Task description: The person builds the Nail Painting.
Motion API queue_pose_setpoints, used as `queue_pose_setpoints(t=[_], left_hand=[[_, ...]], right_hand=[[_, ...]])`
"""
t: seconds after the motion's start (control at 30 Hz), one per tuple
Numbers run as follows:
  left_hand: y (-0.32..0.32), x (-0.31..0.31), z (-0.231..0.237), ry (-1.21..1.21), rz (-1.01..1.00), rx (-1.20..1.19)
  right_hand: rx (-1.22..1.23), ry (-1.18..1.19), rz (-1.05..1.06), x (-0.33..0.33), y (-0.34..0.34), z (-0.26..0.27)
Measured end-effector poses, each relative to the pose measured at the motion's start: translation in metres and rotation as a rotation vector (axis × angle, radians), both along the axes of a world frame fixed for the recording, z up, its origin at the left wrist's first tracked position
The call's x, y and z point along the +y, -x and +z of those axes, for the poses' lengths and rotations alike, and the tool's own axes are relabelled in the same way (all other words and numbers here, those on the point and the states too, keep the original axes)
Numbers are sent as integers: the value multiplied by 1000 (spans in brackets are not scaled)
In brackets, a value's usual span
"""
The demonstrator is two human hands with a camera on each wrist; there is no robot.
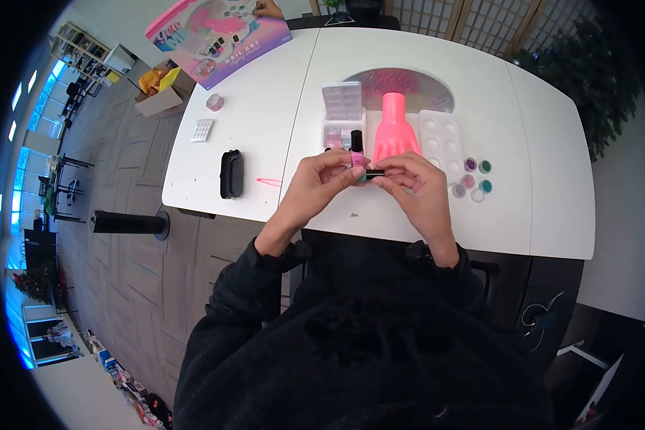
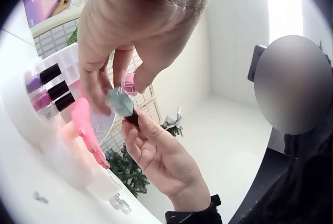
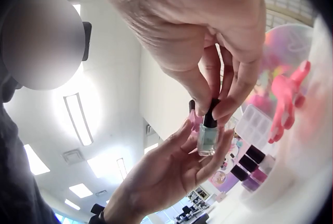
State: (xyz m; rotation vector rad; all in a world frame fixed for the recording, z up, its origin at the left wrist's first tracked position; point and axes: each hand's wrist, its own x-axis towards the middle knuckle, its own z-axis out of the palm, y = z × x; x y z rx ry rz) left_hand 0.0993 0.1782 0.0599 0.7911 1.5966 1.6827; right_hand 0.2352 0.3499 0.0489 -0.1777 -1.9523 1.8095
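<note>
My left hand (image 1: 317,188) holds a pink nail polish bottle (image 1: 357,156) upright, its black cap on top. Its thumb and fingers also lie around a mint-green nail polish bottle (image 3: 207,141). With thumb and fingertips, my right hand (image 1: 417,185) pinches the black cap (image 3: 210,116) of that mint bottle, which lies sideways in the head view. Just beyond both hands a pink model hand (image 1: 394,129) stands with its fingers downward. Purple, pink and clear polish bottles (image 2: 49,96) stand in a holder beside it in the left wrist view.
An open clear-lidded case (image 1: 342,102) and a white palette tray (image 1: 441,136) flank the model hand. Small glitter pots (image 1: 470,165) sit at the right. A black case (image 1: 231,174), a pink hair clip (image 1: 269,182) and a nail art box (image 1: 226,43) are at the left.
</note>
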Motion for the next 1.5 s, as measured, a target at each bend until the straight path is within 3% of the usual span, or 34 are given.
queue_pose_setpoints(t=[0.13, 0.37, 0.43, 0.87, 1.03, 1.17, 1.23, 1.33, 1.5], left_hand=[[15, -8, -1, -55, 74, 173], [22, -22, 4, -107, 114, 0], [22, -23, -1, -3, 111, -133], [19, -24, 17, -63, 98, -50], [30, -28, 5, 101, 43, 316], [35, -32, 9, 14, 88, 253], [34, -30, 15, 87, 104, 437], [31, -27, 11, 223, 129, 524], [30, -26, -3, 207, 185, 589]], right_hand=[[-5, 4, -40, 9, 0, -3], [-21, 86, -19, 15, 1, -4], [2, 38, -16, 17, 3, -7], [42, -189, 14, 20, 4, 0], [101, -260, 11, 17, 6, 3], [142, -299, -35, 19, 9, -1], [114, -273, -52, 18, 8, 1], [87, -270, -87, 14, 11, 0], [84, -351, -167, 6, 14, -1]])
